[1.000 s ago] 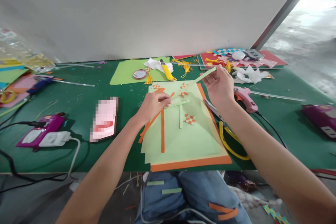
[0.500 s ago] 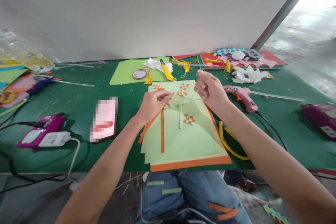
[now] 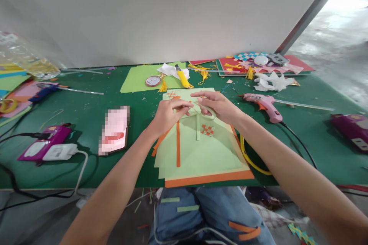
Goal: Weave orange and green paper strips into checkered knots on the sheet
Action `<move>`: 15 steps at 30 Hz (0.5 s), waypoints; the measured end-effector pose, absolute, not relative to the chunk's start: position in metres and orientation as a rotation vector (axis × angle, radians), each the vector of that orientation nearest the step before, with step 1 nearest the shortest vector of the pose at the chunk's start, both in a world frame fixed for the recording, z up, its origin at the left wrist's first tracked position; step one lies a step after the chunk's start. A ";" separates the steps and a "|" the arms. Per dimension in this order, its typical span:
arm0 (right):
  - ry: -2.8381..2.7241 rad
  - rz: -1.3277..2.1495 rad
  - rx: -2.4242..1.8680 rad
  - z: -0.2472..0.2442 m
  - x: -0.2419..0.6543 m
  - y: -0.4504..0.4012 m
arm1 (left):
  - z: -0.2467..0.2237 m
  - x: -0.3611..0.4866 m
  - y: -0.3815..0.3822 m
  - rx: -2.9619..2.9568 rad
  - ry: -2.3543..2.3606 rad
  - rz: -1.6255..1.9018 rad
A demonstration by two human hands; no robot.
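Green desk under a plain pale wall, and all the action sits over that stack of light green sheets! One pale green paper strip curls in a narrow loop between the hands, just above the stack. On the left hand, thumb and forefinger look pinched together on the strip. On the right hand, the fingers arch loosely beside the loop; whether that grip is firm on the paper, I can't tell from here.

Practically weightless, I'd say, and floppy along its length, so it bends readily but could crease or tear under a hard tug. Best hold? Flat near an end, fingertips only, with light tension so it doesn't twist. It shouldn't be slippery, just thin and easy to lose. Close by lies a checkered woven piece, with a pink glue gun off to the right.
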State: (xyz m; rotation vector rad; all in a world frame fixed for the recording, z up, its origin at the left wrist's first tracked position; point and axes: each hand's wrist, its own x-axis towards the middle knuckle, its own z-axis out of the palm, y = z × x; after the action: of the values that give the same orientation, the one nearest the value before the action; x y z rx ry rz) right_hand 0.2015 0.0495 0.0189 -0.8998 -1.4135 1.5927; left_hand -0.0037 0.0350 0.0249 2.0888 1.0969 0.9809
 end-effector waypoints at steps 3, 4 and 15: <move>-1.442 1.743 -0.864 0.020 0.201 0.047 | 0.025 -0.004 0.035 2.167 1.111 0.995; -1.431 1.786 -0.860 0.021 0.201 0.046 | 0.025 -0.004 0.035 2.183 1.111 0.993; -1.545 1.815 -0.986 0.012 0.206 0.051 | 0.028 -0.005 0.035 2.212 1.109 1.040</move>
State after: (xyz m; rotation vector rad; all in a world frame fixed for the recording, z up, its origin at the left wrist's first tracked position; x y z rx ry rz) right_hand 0.2058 0.0509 0.0123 -0.9858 -1.5447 1.8147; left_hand -0.0046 0.0346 0.0277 2.2123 1.1089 1.0403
